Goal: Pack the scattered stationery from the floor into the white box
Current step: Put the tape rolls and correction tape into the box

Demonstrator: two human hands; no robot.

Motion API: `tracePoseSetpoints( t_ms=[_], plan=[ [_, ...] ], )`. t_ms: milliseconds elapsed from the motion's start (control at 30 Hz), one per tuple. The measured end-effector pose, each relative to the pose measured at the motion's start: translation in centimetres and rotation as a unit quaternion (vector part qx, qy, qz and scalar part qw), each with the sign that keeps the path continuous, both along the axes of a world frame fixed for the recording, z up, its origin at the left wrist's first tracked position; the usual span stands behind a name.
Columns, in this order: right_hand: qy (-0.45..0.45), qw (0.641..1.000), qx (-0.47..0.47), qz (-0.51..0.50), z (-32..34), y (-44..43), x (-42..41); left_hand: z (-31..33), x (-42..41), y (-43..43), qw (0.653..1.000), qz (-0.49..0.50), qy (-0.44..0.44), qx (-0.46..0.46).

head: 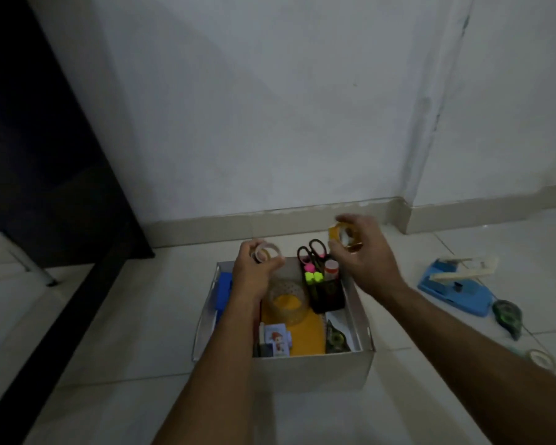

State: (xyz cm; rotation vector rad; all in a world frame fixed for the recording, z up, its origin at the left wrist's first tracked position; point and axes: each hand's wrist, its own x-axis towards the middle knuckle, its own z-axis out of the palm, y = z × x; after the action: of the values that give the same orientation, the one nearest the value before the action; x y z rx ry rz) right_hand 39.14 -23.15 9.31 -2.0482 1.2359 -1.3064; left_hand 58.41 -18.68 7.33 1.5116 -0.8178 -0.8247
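The white box (315, 369) sits on the tiled floor in front of me. Inside it are a clear tape roll (286, 300), a black pen holder (328, 292) with scissors (313, 250) and highlighters, a blue item (224, 292) and a green correction tape (336, 338). My left hand (254, 268) holds a small clear tape roll (265, 250) over the box's far left side. My right hand (365, 252) grips a yellow tape roll (344, 236) above the box's far right corner.
On the floor to the right lie a blue hole punch (456, 290), a green correction tape (507, 316) and a small tape roll (541, 358). A dark furniture piece (45, 155) stands at the left. The wall is close behind the box.
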Motion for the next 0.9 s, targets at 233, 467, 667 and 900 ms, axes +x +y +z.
tracePoseSetpoints(
  t_ms=[233, 467, 667, 900],
  plan=[
    [0.203, 0.967, 0.013, 0.151, -2.7, 2.8, 5.7, -1.8, 2.9, 1.6, 0.992, 0.0, -0.091, 0.085],
    [0.342, 0.925, 0.052, 0.159, -5.1, 2.8, 7.4, -2.6, 3.3, 1.1, 0.987, 0.01, -0.116, 0.11],
    [0.404, 0.904, 0.063, 0.129, -6.8, 2.0, 9.6, -3.4, 3.0, 0.1, 0.986, -0.008, -0.112, 0.127],
    [0.367, 0.916, 0.097, 0.128, -7.9, 1.7, 9.7, -4.2, 2.7, -0.7, 0.977, -0.048, -0.156, 0.137]
  ],
)
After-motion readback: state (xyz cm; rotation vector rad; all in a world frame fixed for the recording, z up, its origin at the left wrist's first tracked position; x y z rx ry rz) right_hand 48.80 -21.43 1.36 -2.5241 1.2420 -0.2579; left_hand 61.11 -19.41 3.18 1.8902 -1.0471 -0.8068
